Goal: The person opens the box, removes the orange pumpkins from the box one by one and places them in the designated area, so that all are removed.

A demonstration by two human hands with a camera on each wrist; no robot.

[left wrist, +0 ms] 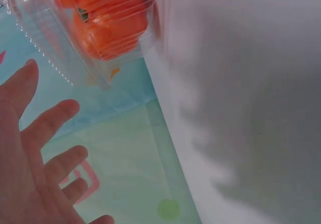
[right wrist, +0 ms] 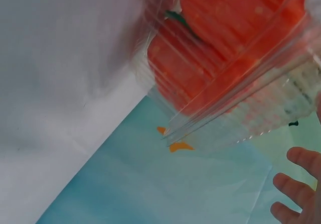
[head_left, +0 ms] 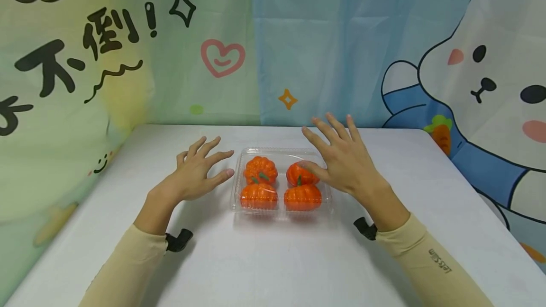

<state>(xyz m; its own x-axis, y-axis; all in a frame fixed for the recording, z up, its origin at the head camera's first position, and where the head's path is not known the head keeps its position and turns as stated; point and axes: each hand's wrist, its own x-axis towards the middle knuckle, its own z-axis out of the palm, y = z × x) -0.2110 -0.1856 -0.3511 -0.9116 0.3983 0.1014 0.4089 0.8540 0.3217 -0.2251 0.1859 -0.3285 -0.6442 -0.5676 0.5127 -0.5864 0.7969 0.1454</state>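
Observation:
A clear plastic clamshell box (head_left: 281,155) sits on the table between the hands, its lid down over several small orange pumpkins (head_left: 260,196) with green stems. To the box's left, my left hand (head_left: 192,174) is raised with fingers spread, its thumb tip close to the box's left edge. My right hand (head_left: 345,160) is spread too, over the box's right side, and its thumb overlaps one pumpkin in the head view. Both palms hold nothing. In the left wrist view the box (left wrist: 65,43) lies beyond the fingertips; the right wrist view shows its ribbed wall and rim (right wrist: 220,113) up close.
The white table (head_left: 273,264) runs back to a printed cloth backdrop (head_left: 315,51) with a cartoon bear, a heart and lettering. A black strap (head_left: 179,239) is on the left wrist and another (head_left: 365,229) on the right, at the cuffs of beige sleeves.

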